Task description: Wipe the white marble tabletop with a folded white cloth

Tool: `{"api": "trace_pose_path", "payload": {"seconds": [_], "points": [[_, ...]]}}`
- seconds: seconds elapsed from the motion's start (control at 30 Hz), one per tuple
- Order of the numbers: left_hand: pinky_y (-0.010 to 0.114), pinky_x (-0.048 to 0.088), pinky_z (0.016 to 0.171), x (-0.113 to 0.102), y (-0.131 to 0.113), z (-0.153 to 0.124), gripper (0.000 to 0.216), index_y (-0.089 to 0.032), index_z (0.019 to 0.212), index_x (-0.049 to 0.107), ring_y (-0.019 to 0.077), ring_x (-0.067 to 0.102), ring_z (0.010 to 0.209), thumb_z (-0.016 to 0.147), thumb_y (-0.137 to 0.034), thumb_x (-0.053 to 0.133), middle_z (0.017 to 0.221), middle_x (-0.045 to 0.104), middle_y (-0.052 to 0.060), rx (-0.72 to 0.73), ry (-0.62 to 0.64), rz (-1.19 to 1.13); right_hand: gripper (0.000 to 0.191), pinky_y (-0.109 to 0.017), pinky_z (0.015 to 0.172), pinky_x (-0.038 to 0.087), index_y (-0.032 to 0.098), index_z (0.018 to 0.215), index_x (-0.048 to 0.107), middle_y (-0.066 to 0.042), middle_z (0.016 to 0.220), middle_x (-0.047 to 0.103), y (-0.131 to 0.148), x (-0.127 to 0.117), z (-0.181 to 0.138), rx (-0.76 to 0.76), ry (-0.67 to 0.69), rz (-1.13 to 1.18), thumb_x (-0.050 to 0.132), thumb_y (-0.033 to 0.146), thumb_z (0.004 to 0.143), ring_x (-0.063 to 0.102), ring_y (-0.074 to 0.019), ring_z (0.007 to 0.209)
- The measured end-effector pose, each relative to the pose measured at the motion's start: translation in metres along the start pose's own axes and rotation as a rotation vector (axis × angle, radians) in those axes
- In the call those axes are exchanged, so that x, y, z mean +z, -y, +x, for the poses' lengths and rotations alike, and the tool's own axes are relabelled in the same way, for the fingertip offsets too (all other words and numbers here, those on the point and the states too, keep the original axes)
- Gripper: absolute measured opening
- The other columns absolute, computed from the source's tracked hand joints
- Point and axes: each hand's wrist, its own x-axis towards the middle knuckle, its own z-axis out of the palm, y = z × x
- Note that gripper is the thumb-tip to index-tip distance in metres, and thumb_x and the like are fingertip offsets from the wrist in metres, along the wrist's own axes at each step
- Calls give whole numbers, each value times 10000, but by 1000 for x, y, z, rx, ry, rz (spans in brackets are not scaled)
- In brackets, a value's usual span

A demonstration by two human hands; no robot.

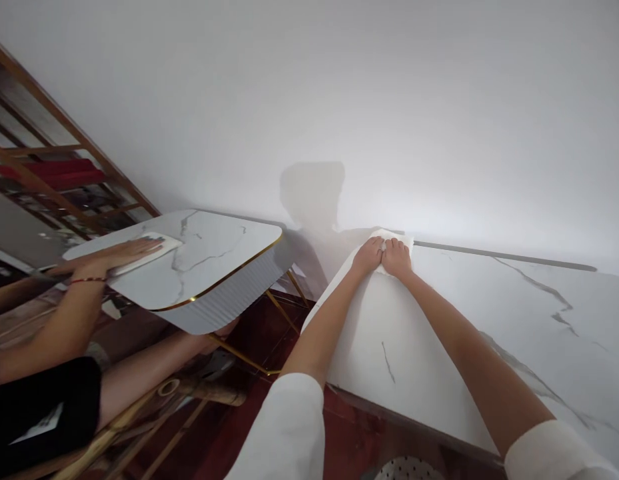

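Observation:
My left hand [368,255] and my right hand [396,258] lie side by side, pressed down on a white cloth [402,241] at the far left corner of a white marble-patterned tabletop [489,333], close to the wall. Both hands have their fingers curled together over the cloth. My arms reach forward in white sleeves.
Another person at the left presses a hand [124,253] on a white cloth [162,245] on a smaller marble table [209,267] with a gold edge; their other hand is under it. A wooden lattice screen [49,173] stands far left. The floor [259,333] is dark red.

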Motion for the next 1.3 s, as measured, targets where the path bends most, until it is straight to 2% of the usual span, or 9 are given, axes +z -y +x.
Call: {"api": "trace_pose_path", "payload": {"seconds": [0.17,0.27,0.43,0.67,0.8,0.97,1.13,1.3], "points": [[372,375,1131,-12,-8,-19,453,-125,1234,540,196,461,1305,838,-103,322,1349,555,114,66,53,-27,332,-386,917,335,72,1220,512,-170,1208,551,13,-5,-25,24,-37,-18,387,193,938,477,-289,1089],[384,361,1142,-19,-11,-36,480,-133,1277,512,195,428,1337,834,-113,327,1399,518,103,56,80,-29,323,-390,905,333,84,1204,522,-169,1183,557,23,-6,-42,45,-64,-2,404,182,920,481,-292,1068],[402,327,1163,-34,-17,-75,484,-119,1298,497,201,406,1354,854,-138,304,1421,495,116,49,81,-11,315,-383,902,335,104,1193,522,-155,1167,560,43,-14,-75,22,-58,42,408,201,916,482,-285,1066],[400,343,1157,-63,-38,-129,479,-148,1311,494,189,421,1343,876,-167,295,1415,505,101,22,56,-5,304,-392,901,342,98,1175,514,-172,1181,551,67,-33,-121,-15,-11,95,403,204,913,477,-284,1075],[401,341,1161,-76,-49,-155,480,-128,1308,509,198,432,1338,878,-173,300,1399,521,115,16,64,29,333,-408,912,341,74,1195,518,-188,1222,548,80,-42,-146,-29,7,105,409,210,912,480,-301,1097],[420,361,1152,-87,-60,-190,507,-170,1330,499,200,449,1328,851,-152,333,1394,530,89,-2,46,69,355,-435,950,322,88,1233,525,-215,1322,520,95,-50,-177,-48,20,111,400,233,934,467,-314,1169],[445,372,1146,-93,-72,-215,515,-180,1332,501,220,461,1318,845,-159,335,1383,537,90,-23,14,90,397,-440,981,313,81,1283,502,-222,1357,494,100,-59,-200,-109,67,127,418,232,926,451,-309,1209],[463,350,1159,-93,-93,-224,537,-154,1346,484,238,453,1326,829,-153,338,1409,514,104,2,20,109,433,-434,1013,297,75,1322,475,-211,1388,471,90,-70,-217,-135,75,121,407,228,923,431,-308,1233]]}}
